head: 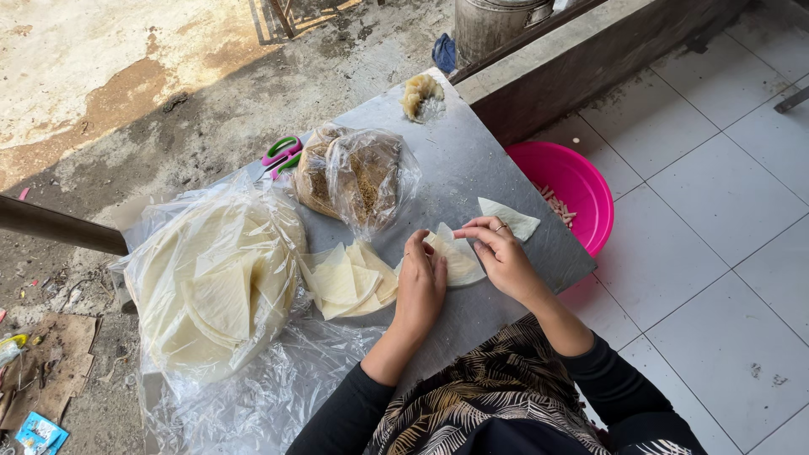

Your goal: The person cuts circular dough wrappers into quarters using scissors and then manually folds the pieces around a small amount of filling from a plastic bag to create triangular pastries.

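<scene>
A pale, thin triangular pastry wrapper (459,259) lies flat on the grey tabletop (472,160) directly between the person's two hands, just ahead of the patterned lap. Its long axis seems to run from the near right toward the far left, with one tip pointing away from the body near the right fingertips. Both hands are on it, so neither is clearly nearer; the left covers its near-left edge and the right works its far corner.

The left hand (420,282) lies palm down with the fingers together and nearly straight, pressing the sheet against the table rather than gripping it. The right hand (497,253) is curled, thumb and forefinger brought together in a pinch on the far edge of the wrapper, the other fingers loosely bent above it; a ring shows on one finger.

Just left of the left hand sits a small loose stack of cut cream wrapper wedges (350,282). Just beyond the right hand lies a single separate wrapper piece (510,219), apart from the one being handled. Farther left, a large round pile of pale wrapper sheets in clear plastic (215,291) spreads over the table's edge. Beyond the hands stands a clear plastic bag of brownish filling (358,177), with pink-and-green scissors (282,153) behind it. To the right, below the table edge, a bright pink plastic basin (569,190) rests on the white tiled floor (716,253).
</scene>
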